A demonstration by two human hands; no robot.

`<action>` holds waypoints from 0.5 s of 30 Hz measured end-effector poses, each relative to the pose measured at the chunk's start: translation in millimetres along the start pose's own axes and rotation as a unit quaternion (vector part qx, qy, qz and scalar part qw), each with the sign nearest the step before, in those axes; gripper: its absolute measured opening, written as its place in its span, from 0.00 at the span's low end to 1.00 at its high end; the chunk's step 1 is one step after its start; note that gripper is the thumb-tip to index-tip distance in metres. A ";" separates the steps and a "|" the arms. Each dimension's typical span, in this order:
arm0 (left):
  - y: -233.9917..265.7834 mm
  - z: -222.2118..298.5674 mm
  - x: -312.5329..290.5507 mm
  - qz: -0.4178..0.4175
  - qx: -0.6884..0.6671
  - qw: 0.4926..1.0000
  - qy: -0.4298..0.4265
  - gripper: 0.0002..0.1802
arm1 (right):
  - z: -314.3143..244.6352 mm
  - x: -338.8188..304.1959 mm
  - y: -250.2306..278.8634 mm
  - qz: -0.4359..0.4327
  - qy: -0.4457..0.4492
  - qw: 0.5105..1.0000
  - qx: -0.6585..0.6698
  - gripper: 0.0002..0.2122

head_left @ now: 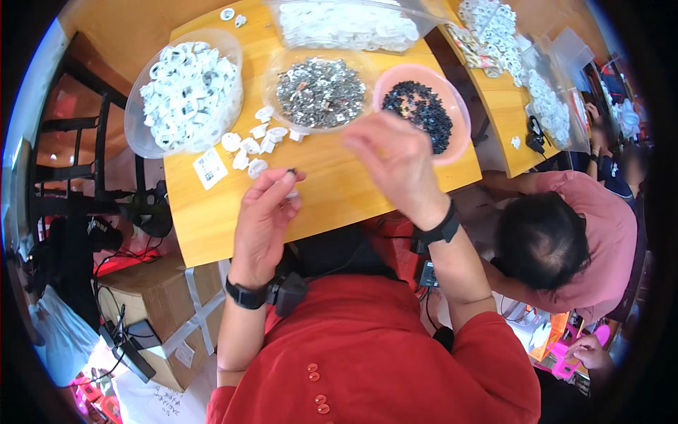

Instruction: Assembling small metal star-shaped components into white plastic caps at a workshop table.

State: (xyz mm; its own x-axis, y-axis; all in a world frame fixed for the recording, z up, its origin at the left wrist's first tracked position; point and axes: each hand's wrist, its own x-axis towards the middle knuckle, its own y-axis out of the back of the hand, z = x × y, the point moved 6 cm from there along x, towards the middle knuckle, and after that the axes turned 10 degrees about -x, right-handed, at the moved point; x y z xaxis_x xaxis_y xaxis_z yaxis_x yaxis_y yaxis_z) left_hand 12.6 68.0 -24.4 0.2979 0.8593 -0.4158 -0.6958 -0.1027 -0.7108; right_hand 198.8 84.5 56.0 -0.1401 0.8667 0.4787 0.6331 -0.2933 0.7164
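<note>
My left hand (pixel 267 212) is closed above the near part of the wooden table (pixel 339 201), thumb and fingertips pinching a small dark piece (pixel 291 172). A bit of white plastic shows beside those fingers. Farther right, my right hand (pixel 401 166) hangs in front of the pink bowl (pixel 458 120) of small black parts, blurred by movement. Its fingers look drawn together; anything between them is too smeared to make out. Several loose white plastic pieces (pixel 248 145) lie beyond my left hand, close to a clear tub (pixel 272 106) of small metal parts.
At the far left stands a large clear tub (pixel 133 116) heaped with white pieces. A clear bag (pixel 346 25) of white parts lies at the back. A white label (pixel 210 168) rests near the left edge. A person in pink (pixel 593 226) sits to the right, beside another table (pixel 505 120).
</note>
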 end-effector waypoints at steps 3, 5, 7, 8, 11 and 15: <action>11.4 3.1 -4.8 0.008 -0.004 1.000 -0.009 0.05 | 62.3 -4.5 35.4 0.015 -0.093 0.979 -0.181 0.09; 18.9 1.1 -3.0 0.008 -0.011 1.000 -0.004 0.07 | 99.7 -8.4 46.5 -0.067 -0.161 0.946 -0.272 0.20; 22.4 -1.8 -1.4 0.007 -0.016 1.000 0.004 0.07 | 119.1 -6.1 50.2 -0.077 -0.166 0.934 -0.307 0.24; 24.1 -3.1 -0.7 0.011 -0.022 1.000 0.007 0.08 | 131.7 -5.1 44.7 -0.141 -0.204 0.932 -0.265 0.26; 27.4 -5.5 0.3 0.019 -0.020 1.000 0.011 0.09 | 146.2 -6.4 31.4 -0.196 -0.231 0.924 -0.234 0.26; 29.0 -6.7 1.4 0.020 -0.020 0.999 0.016 0.09 | 158.1 -0.9 21.5 -0.177 -0.201 0.932 -0.245 0.18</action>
State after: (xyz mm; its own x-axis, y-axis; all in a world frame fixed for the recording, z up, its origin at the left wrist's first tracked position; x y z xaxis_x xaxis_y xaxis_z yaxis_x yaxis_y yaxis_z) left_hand -2.8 62.9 -49.4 0.2919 0.8373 -0.4624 -0.6814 -0.1572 -0.7148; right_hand 332.9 141.2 -9.2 0.0846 0.9964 0.0104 0.1647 -0.0242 0.9860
